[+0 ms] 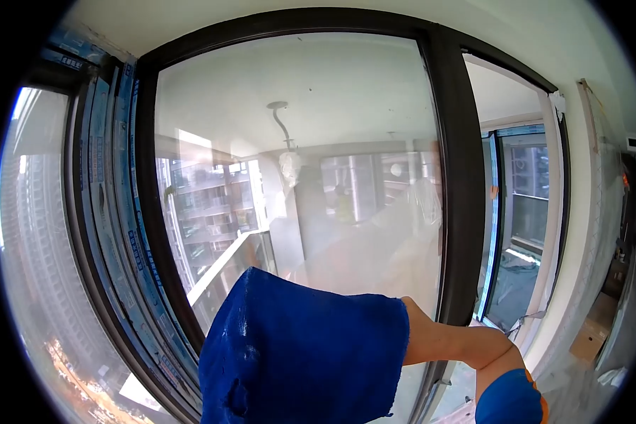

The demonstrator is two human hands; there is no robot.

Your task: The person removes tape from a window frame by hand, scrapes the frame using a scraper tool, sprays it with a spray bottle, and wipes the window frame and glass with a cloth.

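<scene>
A large blue cloth (311, 346) hangs in front of the lower part of a glass window pane (360, 191). My right arm reaches in from the lower right, bent at the elbow, with a blue and orange sleeve (505, 399). At the wrist it passes behind the cloth, which covers my right hand and its fingers. The cloth is held up by that hand, close to the glass; whether it touches the pane I cannot tell. A small hole and some wet-looking or worn spots show near the cloth's left edge. My left hand is out of view.
Dark frames (456, 177) surround the pane. Blue protective film with printing (116, 212) covers the frame on the left, beside another window (42, 212). An open doorway (519, 205) is at right, and a cardboard box (592, 328) sits farther right. A ceiling fixture shows in the glass.
</scene>
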